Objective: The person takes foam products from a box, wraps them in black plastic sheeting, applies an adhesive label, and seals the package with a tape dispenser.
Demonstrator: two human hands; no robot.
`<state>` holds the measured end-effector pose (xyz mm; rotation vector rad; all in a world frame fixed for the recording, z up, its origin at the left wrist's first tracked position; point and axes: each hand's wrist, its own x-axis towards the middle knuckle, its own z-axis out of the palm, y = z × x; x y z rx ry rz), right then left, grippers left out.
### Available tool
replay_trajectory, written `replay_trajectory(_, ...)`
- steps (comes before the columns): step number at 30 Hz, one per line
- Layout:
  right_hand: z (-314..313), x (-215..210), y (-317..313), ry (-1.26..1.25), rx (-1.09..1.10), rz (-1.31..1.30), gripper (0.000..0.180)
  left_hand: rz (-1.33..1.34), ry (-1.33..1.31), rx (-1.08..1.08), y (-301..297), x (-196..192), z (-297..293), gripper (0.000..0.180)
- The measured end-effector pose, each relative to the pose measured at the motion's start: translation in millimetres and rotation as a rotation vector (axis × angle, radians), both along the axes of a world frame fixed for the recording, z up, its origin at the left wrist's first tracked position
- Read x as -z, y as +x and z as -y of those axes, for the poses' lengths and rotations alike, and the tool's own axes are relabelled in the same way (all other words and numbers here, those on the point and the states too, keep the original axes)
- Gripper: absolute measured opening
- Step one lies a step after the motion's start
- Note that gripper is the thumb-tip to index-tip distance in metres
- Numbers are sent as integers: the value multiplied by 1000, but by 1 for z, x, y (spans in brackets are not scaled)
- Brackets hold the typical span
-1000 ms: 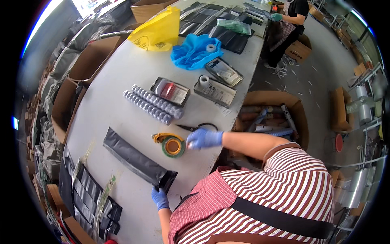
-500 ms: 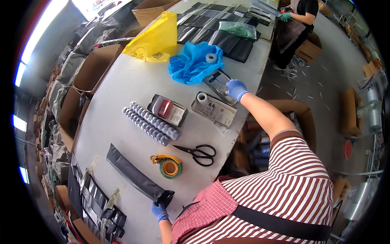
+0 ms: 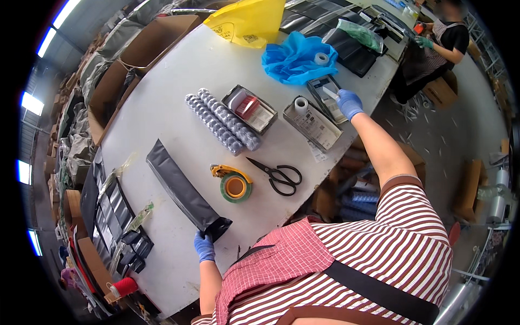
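My left hand, in a blue glove, grips the near end of a long black plastic bag that lies slantwise on the table. The bag looks filled and its near end is loose and crumpled. My right hand, also gloved in blue, is stretched to the far right over a shallow tray. Its fingers pinch a small white strip. Close by is another tray with a small white roll in it. Black scissors and a yellow tape dispenser lie right of the bag.
Two bubble-wrapped tubes lie beside a tray of labels. Blue plastic and a yellow bag are farther back. Stacked black bags hang at the left edge. A co-worker stands far right. Cardboard boxes line the left.
The view has shifted, so the table's things sit higher and farther right. My right hand has drawn slightly back over the tray, with a white strip now showing. The left hand keeps the black bag.
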<state>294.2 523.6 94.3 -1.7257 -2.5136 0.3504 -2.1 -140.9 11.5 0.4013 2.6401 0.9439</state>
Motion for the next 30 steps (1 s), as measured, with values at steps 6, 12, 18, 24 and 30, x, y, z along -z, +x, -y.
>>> replay_trajectory(6,6,13,-9,130,-118,55,22,-48,-142,5,1,-5,-1,24)
replay_trajectory(12,97,-25,-148,69,-744,-466,19,-61,-140,8,2,-12,-6,18)
replay_trajectory(18,132,0,-237,-140,-565,59,18,-19,-167,-50,-1,-8,-3,17)
replay_trajectory(24,127,7,-240,-141,-549,107,19,-73,-121,-65,9,-10,-8,17)
replay_trajectory(30,127,2,-235,-125,-501,18,18,-63,-146,-55,7,-4,-6,17)
